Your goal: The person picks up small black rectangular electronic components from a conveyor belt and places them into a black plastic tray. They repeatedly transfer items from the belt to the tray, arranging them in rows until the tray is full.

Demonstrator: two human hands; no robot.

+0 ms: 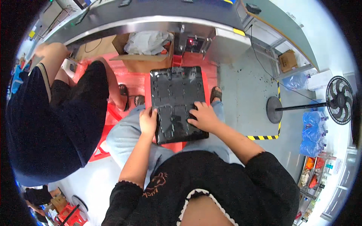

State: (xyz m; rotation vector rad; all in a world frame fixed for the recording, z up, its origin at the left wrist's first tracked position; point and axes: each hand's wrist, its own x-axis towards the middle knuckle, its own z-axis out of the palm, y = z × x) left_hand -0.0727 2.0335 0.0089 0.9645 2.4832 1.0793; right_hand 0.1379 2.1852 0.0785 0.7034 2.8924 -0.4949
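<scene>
A black plastic tray (177, 88) with moulded compartments lies in front of me, between my knees, on something red that shows along its edges. My left hand (148, 122) is at the tray's near left edge, thumb on top and fingers along the side, closed on the rim. On the near right part of the tray rests my right hand (204, 117), its fingers apart and bent, the fingertips touching the top surface. Neither hand shows anything else in it. The tray looks glossy, and I cannot make out whether small parts sit in its compartments.
Ahead stands a long workbench (151, 25), with an open cardboard box (145, 62) of plastic bags beneath it. A person (56, 120) in dark clothes sits close on my left. To the right are a standing fan (338, 100), blue water bottles (313, 133) and a shelf (315, 177).
</scene>
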